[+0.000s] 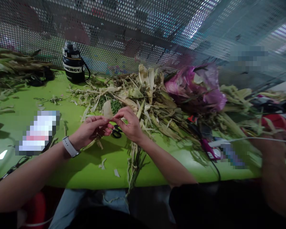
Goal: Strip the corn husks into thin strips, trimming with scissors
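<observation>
Between the fingertips of both hands stands a pale piece of corn husk (107, 110), its upper part showing above the fingers. My left hand (90, 128), with a light watch band at the wrist, pinches it from the left. My right hand (129, 124) meets it from the right, thumb and forefinger pressed together at the husk's lower end. Just below and between the hands lie the black handles of scissors (116, 131) on the green table (85, 173). Beyond the hands spreads a heap of dried corn husks (128, 92). Several husk scraps (116, 173) lie near the front edge.
A black jug (73, 65) stands at the back left, near a blurred-out phone (39, 133). A pink plastic bag (197, 87) sits behind the heap. Perforated metal mesh (123, 38) rises at the back. At far right is another person's arm (274, 162), close to a magenta tool (208, 149).
</observation>
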{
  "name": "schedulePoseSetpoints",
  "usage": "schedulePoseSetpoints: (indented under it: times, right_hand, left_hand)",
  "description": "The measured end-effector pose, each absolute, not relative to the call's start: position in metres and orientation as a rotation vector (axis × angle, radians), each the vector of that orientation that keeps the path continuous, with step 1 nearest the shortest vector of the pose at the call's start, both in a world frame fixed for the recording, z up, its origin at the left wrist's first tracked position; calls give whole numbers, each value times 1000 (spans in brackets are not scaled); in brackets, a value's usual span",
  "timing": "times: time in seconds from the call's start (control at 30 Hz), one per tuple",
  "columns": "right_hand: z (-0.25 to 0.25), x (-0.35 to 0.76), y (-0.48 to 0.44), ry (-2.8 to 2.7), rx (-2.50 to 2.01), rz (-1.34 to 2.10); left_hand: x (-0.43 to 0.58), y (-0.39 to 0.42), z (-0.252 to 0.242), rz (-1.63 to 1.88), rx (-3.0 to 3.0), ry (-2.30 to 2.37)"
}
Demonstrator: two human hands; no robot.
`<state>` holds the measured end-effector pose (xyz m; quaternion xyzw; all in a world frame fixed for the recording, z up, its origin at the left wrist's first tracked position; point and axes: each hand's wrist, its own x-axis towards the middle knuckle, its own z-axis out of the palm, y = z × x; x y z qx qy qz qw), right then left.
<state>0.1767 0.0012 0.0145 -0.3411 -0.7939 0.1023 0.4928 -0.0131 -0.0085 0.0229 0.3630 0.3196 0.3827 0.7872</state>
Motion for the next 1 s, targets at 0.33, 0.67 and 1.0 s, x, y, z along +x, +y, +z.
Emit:
schedulePoseSetpoints:
  times: [0.33, 0.67, 1.0]
  right_hand:
    - [7, 170, -4, -1824, -915, 368]
    - [7, 173, -3, -1896, -879, 206]
    - [13, 179, 2, -1737, -945, 332]
  left_hand:
    - [-11, -12, 16, 932, 1111, 689]
    - [-8, -11, 17, 961, 1088, 793]
    - [-10, -7, 19, 986, 919, 774]
